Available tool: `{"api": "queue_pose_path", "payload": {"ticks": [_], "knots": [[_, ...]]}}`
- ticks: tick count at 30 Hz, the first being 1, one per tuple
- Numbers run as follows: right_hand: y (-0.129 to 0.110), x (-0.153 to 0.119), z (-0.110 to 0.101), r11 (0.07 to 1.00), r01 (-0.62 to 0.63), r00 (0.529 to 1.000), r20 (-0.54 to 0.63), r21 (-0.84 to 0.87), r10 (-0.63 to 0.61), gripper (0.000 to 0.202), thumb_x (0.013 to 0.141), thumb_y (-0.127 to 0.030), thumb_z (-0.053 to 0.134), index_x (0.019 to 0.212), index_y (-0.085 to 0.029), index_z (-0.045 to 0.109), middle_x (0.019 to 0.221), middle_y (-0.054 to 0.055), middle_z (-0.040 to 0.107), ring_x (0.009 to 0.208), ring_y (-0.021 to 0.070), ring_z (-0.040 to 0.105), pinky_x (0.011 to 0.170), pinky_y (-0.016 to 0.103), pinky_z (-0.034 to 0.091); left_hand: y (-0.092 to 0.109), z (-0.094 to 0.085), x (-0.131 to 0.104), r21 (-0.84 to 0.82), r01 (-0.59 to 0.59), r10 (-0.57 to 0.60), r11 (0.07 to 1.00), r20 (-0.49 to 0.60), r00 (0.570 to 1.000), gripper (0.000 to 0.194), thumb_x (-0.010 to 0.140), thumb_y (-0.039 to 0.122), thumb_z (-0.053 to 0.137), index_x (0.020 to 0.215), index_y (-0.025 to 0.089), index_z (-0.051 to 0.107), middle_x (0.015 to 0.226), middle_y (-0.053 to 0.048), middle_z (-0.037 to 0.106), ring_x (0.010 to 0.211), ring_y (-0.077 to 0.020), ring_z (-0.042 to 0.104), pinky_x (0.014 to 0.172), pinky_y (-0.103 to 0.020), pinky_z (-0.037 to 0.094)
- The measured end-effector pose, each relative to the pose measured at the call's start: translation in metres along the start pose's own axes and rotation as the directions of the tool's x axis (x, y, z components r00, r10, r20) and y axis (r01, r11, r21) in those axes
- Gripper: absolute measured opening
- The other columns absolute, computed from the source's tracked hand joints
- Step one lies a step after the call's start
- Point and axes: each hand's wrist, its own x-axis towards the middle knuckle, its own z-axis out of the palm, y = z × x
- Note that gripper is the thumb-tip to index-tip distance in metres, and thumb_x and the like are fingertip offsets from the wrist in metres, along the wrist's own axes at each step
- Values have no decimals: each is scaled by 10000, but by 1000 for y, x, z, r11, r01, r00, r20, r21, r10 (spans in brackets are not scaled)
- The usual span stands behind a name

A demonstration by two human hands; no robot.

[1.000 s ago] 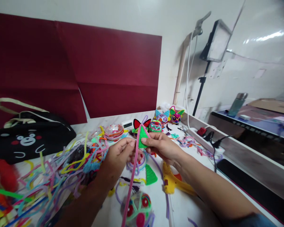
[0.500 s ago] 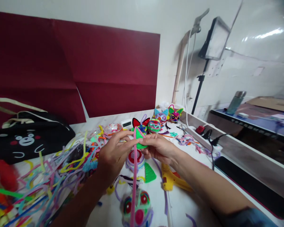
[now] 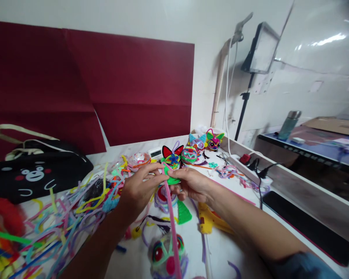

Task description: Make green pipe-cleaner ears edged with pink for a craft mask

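Note:
My left hand [image 3: 141, 186] pinches a pink pipe cleaner [image 3: 172, 228] against the edge of a green ear-shaped piece [image 3: 172, 179]. On the other side, my right hand [image 3: 193, 181] grips that green piece between thumb and fingers. The pipe cleaner's long tail hangs down in front of a clear ball with a face [image 3: 159, 265], which has red eyes and a pink nose. A second green ear-shaped piece [image 3: 184, 212] lies on the table below my right hand. Beside it is a yellow glue gun [image 3: 205, 220], partly behind my forearm.
Loose pipe cleaners [image 3: 61, 224] heap up at the left, near a black bag [image 3: 58, 174]. Several decorated balls [image 3: 189, 154] stand at the back. A power strip [image 3: 250, 169] and a black slab [image 3: 305, 226] lie along the right edge.
The green piece has tipped lower between my hands. The pipe cleaner's hanging tail has swung to the right across the ball's face. Both hands keep their grip.

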Motion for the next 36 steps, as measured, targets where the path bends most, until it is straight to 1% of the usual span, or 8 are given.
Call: {"api": "queue_pose_path", "payload": {"ticks": [10, 14, 18, 22, 27, 31, 34, 36], "knots": [[1, 5, -3, 998, -36, 999, 4, -53, 36, 392, 906, -456, 492, 783, -109, 628, 533, 13, 602, 389, 82, 520, 333, 164, 420, 0, 1, 6, 61, 19, -16, 998, -54, 998, 175, 863, 119, 548, 918, 202, 692, 1004, -78, 665, 967, -194, 620, 871, -340, 497], [0, 5, -3, 990, 9, 993, -113, -140, -25, 452, 903, -494, 472, 740, -104, 632, 530, 9, 581, 388, 82, 489, 311, 176, 383, 2, -1, 7, 9, 206, -206, 978, -40, 978, 125, 862, 181, 556, 904, 190, 673, 1028, -83, 643, 998, -213, 601, 865, -347, 491], [-4, 4, -5, 959, 147, 964, -181, -241, -193, 443, 851, -546, 524, 706, -136, 608, 546, 1, 579, 399, 85, 483, 318, 185, 367, 4, -3, 7, -135, 448, -447, 884, 36, 894, 133, 848, 269, 563, 893, 190, 660, 1070, -90, 611, 1001, -219, 597, 633, -241, 524], [-9, 1, -7, 912, 258, 926, -189, -318, -328, 441, 773, -584, 594, 740, -145, 616, 581, -8, 574, 449, 82, 485, 375, 188, 366, 5, -4, 9, -241, 578, -581, 780, 62, 811, 128, 806, 303, 593, 829, 190, 647, 1029, -84, 605, 978, -233, 608, 479, -189, 494], [-12, -4, -6, 865, 316, 899, -169, -389, -405, 440, 752, -586, 600, 760, -146, 629, 624, -6, 572, 488, 85, 482, 444, 215, 366, 11, -5, 12, -334, 689, -700, 643, 109, 706, 132, 759, 305, 634, 826, 192, 650, 1003, -53, 606, 717, -162, 639, 376, -176, 446], [-18, -7, -7, 824, 332, 888, -142, -460, -437, 393, 756, -549, 598, 715, -158, 592, 635, -9, 562, 509, 87, 478, 472, 221, 363, 14, -6, 14, -415, 759, -784, 502, 151, 602, 176, 711, 304, 679, 831, 182, 642, 800, -17, 645, 573, -131, 606, 411, -194, 492], [-26, -16, -13, 714, 315, 886, -77, -625, -457, 340, 769, -490, 605, 690, -162, 568, 641, -6, 558, 538, 97, 490, 516, 235, 384, 14, -7, 16, -492, 775, -813, 398, 203, 546, 204, 677, 309, 707, 808, 172, 631, 644, 22, 611, 533, -130, 595, 463, -228, 546], [-29, -26, -20, 556, 270, 900, 0, -786, -436, 290, 793, -441, 588, 730, -158, 596, 652, 3, 569, 573, 115, 508, 555, 251, 402, 13, -8, 17, -533, 769, -823, 353, 215, 526, 226, 652, 306, 726, 802, 166, 631, 636, 26, 604, 570, -138, 607, 469, -236, 561]]}}
